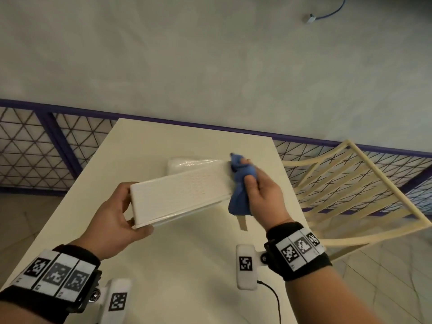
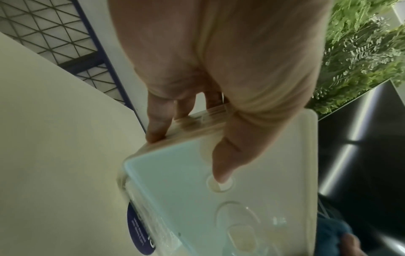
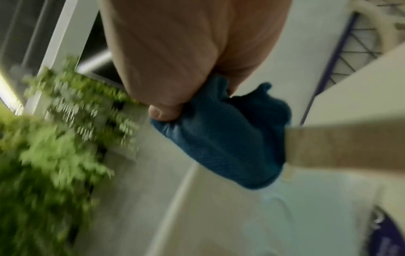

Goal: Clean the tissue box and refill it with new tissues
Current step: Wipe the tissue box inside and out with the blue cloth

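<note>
1. Left hand (image 1: pixel 117 213) grips near end of tissue box (image 1: pixel 180 197), held tilted above table (image 1: pixel 187 265).
2. Right hand (image 1: pixel 261 190) clutches blue cloth (image 1: pixel 240 192) against box's far end.
3. Tissue pack (image 1: pixel 187 163) lies just behind; chair (image 1: pixel 350 183) beside table's right edge.

**Three views, one shared box**

The head camera looks steeply down over both wrists. Each wrist camera sits close behind its palm, looking along the fingers. All three catch the long white plastic tissue box (image 1: pixel 180 197) (image 2: pixel 219 199) (image 3: pixel 350 143) between the hands.
</note>
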Available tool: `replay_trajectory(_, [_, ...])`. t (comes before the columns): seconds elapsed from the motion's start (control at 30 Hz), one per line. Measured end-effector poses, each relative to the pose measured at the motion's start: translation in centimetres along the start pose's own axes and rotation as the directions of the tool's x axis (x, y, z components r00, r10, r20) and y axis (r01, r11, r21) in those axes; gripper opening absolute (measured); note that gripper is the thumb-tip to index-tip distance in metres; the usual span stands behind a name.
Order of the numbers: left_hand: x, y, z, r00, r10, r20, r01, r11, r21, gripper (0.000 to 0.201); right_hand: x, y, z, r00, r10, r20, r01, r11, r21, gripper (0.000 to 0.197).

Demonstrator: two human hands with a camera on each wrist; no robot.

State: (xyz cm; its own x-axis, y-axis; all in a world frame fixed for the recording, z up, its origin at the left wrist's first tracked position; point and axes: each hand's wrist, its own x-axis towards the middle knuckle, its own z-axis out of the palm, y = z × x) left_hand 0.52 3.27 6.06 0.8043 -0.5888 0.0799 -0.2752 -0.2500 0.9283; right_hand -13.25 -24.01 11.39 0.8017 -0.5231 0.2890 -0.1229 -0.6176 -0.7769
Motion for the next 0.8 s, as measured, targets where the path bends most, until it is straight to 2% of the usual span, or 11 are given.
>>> replay_trajectory(0.1, [-0.1, 0.0, -0.1, 1.0, 0.013, -0.005, -0.013, 1.0, -0.004, 0.078, 0.7, -1.1, -1.9, 0.981, 0.126, -0.147, -0.107, 0.986, 0.131, 0.032])
replay_trajectory(0.17, [-0.2, 0.1, 0.1, 1.0, 0.019, -0.001, -0.019, 0.999, -0.038, 0.078, 1.5, -1.3, -1.8, 0.986, 0.166, -0.028, -0.16, 0.976, 0.147, 0.037])
replay_trajectory(0.2, [-0.3, 0.2, 0.3, 1.0, 0.021, 0.002, -0.021, 0.998, -0.059, 0.078, 1.7, -1.2, -1.2, 0.984, 0.168, 0.06, -0.169, 0.985, 0.022, 0.042])
replay_trajectory(0.27, [-0.3, 0.5, 0.7, 1.0, 0.027, -0.001, -0.027, 0.996, -0.082, 0.078, 1.7, -0.9, 0.9, 0.975, 0.128, 0.183, -0.076, 0.96, -0.27, 0.05])
replay_trajectory(0.3, [-0.3, 0.5, 0.9, 1.0, 0.025, -0.002, -0.025, 0.996, -0.088, 0.077, 1.3, -1.2, 2.2, 0.972, 0.11, 0.209, -0.038, 0.947, -0.32, 0.052])
replay_trajectory(0.43, [-0.2, 0.5, 2.0, 0.999, 0.024, -0.031, -0.027, 0.994, -0.103, 0.073, -2.3, -5.1, 6.8, 0.923, -0.072, 0.378, 0.188, 0.942, -0.278, 0.059])
replay_trajectory(0.53, [-0.6, 0.4, 2.1, 0.997, 0.032, -0.071, -0.041, 0.991, -0.129, 0.072, -3.2, -5.1, 7.0, 0.88, -0.166, 0.445, 0.318, 0.901, -0.294, 0.056])
replay_trajectory(0.6, [-0.9, 0.5, 1.7, 0.997, 0.026, -0.068, -0.035, 0.992, -0.121, 0.074, -1.6, -2.3, 5.2, 0.933, -0.1, 0.347, 0.225, 0.913, -0.341, 0.058])
replay_trajectory(0.7, [-1.0, 0.7, 1.1, 0.997, 0.039, -0.068, -0.045, 0.994, -0.097, 0.075, 1.0, 0.8, 2.8, 0.974, 0.141, 0.176, -0.075, 0.937, -0.341, 0.052])
replay_trajectory(0.73, [-0.8, 0.8, 1.2, 0.996, 0.045, -0.078, -0.05, 0.996, -0.069, 0.075, 1.1, 0.8, 3.1, 0.973, 0.158, 0.166, -0.097, 0.94, -0.328, 0.051])
replay_trajectory(0.8, [-0.3, 1.1, 1.5, 0.993, 0.064, -0.1, -0.064, 0.998, 0.005, 0.078, 0.2, -1.0, 5.3, 0.973, 0.087, 0.214, -0.017, 0.95, -0.311, 0.054])
